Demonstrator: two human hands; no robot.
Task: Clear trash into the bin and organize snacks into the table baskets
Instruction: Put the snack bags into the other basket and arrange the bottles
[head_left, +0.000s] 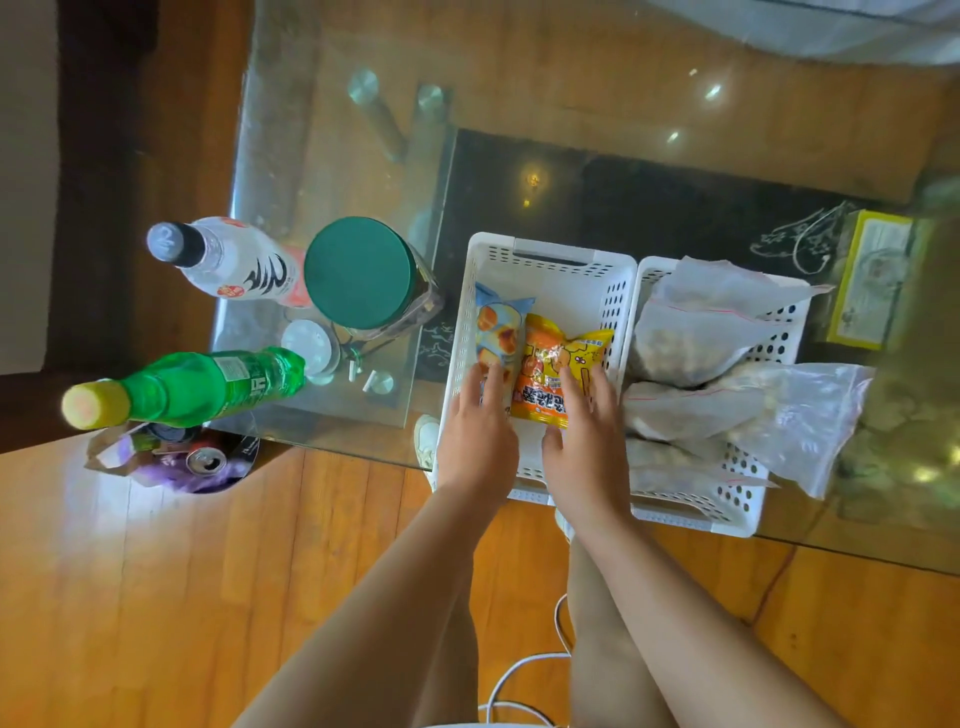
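Currently, head view: both hands sit low-centre inside the left white basket (540, 260) on the glass bench (623, 78). Left hand (475, 441) lies flat, fingers loosely spread, tips on the blue snack pack (497, 325). Right hand (584, 447) is spread too, fingertips on the orange-yellow snack pack (558, 364); nothing pinched. Both palms hide the packs' near ends. Right basket (748, 488) holds clear bags (717, 322), contents unclear. Trash bin (182, 460) lower left, partly under the bench.

I look down on a glass-topped table (545, 62) with metal legs (382, 117) standing on a glossy orange wooden floor (156, 597), sunlight glaring off the boards.
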